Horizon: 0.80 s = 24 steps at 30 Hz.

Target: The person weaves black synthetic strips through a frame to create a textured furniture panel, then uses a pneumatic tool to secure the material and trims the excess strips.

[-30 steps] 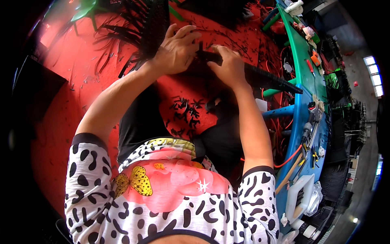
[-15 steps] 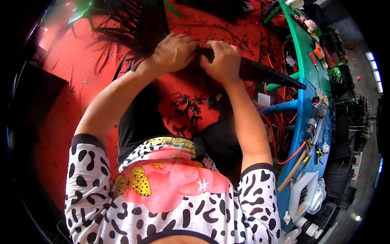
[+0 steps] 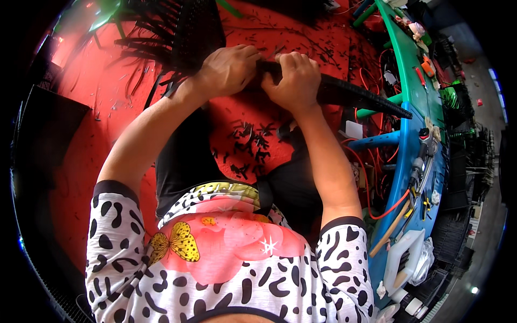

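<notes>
A black woven wicker piece (image 3: 196, 40) stands upright ahead of me, its loose dark strips (image 3: 142, 48) fanning out to the left. Its long black edge (image 3: 366, 98) runs to the right, toward the tables. My left hand (image 3: 229, 70) is closed over this edge, fingers bent down with their tips hidden. Just right of it, my right hand (image 3: 293, 81) grips the same edge, thumb on the near side and fingers curled over the top. A short dark stretch of the edge shows between the hands. Whether a single strip is pinched there is too dark to tell.
Black offcuts (image 3: 250, 142) litter the red floor (image 3: 91, 177) between my legs. On the right stand a green table (image 3: 401, 54) and a blue table (image 3: 396, 188), with a power tool (image 3: 420, 159), a wooden stick (image 3: 390, 229) and a white frame (image 3: 404, 258). Red hoses hang beside them.
Both hands keep their hold on the wicker edge. My left hand sits slightly lower and further left, and the right fingers have shifted a little. The tables appear slightly further right.
</notes>
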Tool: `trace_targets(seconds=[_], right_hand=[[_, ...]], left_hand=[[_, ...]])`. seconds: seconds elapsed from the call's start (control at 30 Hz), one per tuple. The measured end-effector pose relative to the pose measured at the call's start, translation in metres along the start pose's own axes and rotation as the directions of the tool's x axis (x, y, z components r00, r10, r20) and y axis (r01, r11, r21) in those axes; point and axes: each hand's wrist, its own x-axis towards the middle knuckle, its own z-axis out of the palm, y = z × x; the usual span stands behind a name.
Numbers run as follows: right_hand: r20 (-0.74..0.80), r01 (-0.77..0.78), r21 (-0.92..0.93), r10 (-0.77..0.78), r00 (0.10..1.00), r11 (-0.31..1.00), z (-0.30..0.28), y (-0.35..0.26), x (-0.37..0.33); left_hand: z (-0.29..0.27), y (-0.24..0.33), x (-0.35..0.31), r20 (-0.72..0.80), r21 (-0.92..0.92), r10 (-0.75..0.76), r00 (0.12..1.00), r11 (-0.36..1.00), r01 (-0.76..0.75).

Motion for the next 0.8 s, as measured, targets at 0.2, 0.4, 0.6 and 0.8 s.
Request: trace_targets(seconds=[0.2, 0.4, 0.6, 0.8], right_hand=[[0.196, 0.055, 0.150, -0.084, 0.977, 0.987, -0.025, 0.021, 0.009], [0.465, 0.075, 0.013, -0.073, 0.882, 0.997, -0.043, 0.053, 0.007], [0.466, 0.065, -0.032, -0.042, 0.884, 0.997, -0.036, 0.052, 0.011], [0.438, 0.071, -0.055, -0.040, 0.898, 0.996, -0.036, 0.048, 0.018]], left_hand=[[0.002, 0.002, 0.006, 0.019, 0.039, -0.041, 0.999, 0.998, 0.040], [0.004, 0.004, 0.014, -0.076, -0.014, 0.018, 0.997, 1.000, -0.019], [0.011, 0.003, 0.017, -0.113, 0.089, -0.020, 0.993, 0.996, 0.030], [0.007, -0.002, 0.019, -0.110, 0.110, -0.026, 0.994, 0.993, 0.038]])
